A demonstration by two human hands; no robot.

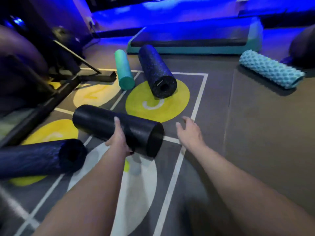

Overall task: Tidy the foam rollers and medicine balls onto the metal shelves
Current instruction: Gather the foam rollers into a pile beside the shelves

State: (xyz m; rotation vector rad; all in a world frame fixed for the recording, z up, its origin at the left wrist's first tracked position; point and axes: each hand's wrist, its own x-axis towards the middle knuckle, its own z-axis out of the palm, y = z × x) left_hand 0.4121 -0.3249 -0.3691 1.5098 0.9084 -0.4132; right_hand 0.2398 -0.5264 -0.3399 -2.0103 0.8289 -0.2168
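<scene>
Rollers total five: left hand grips a black roller, right hand spread, four rollers on the floor.

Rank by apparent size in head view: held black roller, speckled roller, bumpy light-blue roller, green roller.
1. black roller, held nearest the camera, so it likely looks inflated.
2. speckled roller and bumpy light-blue roller: about alike, not ranked.
3. green roller, thinnest.

Single head view, looking forward and down, close over gym floor.
</scene>
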